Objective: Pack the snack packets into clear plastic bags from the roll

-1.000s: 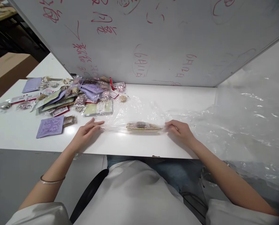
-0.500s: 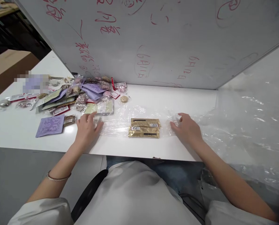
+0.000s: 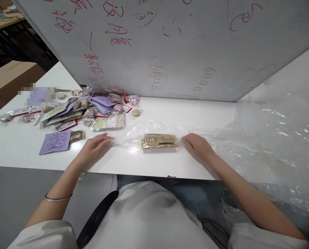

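Gold packets (image 3: 159, 141) with a white barcode label and dark strips lie at the middle of the table, with clear plastic film (image 3: 128, 141) around them. To their left, my left hand (image 3: 96, 147) pinches the gathered film, its fingers pressed together. My right hand (image 3: 197, 143) is closed on the film just right of the packets. The film is stretched between both hands and bunched into narrow folds near the fingertips.
A pile of purple, green and clear packets (image 3: 102, 103) covers the table's back left. A purple packet (image 3: 56, 141) lies nearer. The whiteboard (image 3: 180, 52) stands behind. Loose plastic sheeting (image 3: 273, 138) spreads right. A cardboard box (image 3: 14, 81) is far left.
Both hands have closed on the film and drawn it into tight folds. The gold packets now sit closer together, showing one barcode instead of two. The view has tilted slightly up.
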A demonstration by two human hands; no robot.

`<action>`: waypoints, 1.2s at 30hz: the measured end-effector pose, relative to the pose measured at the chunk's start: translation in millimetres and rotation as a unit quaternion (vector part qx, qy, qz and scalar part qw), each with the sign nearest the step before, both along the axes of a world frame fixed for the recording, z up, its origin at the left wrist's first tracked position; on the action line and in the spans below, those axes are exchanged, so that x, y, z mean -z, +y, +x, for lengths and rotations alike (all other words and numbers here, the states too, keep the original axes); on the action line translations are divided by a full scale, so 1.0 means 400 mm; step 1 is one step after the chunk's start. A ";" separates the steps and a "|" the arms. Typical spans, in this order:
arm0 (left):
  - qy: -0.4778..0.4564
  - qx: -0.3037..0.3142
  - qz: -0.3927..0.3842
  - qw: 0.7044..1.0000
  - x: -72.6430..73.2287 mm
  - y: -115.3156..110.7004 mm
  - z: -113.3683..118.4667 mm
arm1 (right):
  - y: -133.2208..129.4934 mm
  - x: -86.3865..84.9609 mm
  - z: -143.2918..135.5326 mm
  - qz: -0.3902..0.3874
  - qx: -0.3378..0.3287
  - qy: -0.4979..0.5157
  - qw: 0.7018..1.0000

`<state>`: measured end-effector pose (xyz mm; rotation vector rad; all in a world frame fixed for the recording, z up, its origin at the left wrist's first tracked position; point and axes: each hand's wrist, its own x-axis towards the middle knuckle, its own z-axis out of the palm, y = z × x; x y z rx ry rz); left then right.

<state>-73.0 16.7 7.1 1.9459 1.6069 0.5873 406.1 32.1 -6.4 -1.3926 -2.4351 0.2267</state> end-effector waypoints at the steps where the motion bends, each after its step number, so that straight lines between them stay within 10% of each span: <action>1: -0.009 -0.028 0.001 1.000 0.004 0.002 0.001 | 0.009 -0.005 -0.010 -0.011 0.031 0.003 0.999; 15: 0.229 -0.173 0.156 0.945 0.004 0.012 0.081 | 0.050 -0.041 -0.115 -0.015 0.247 -0.130 0.960; 19: 0.191 -0.066 0.259 0.945 -0.020 -0.039 0.118 | 0.043 -0.092 -0.213 0.066 0.142 -0.086 0.984; 23: 0.184 0.134 0.170 0.959 -0.011 -0.064 0.162 | 0.023 -0.081 -0.348 0.059 -0.087 -0.053 0.993; 29: 0.270 0.041 0.097 0.957 -0.004 -0.038 0.146 | 0.018 0.008 -0.406 0.037 -0.163 -0.083 0.982; 36: 0.310 0.060 0.115 0.942 -0.037 -0.015 0.152 | 0.021 0.004 -0.401 0.044 -0.155 -0.085 0.983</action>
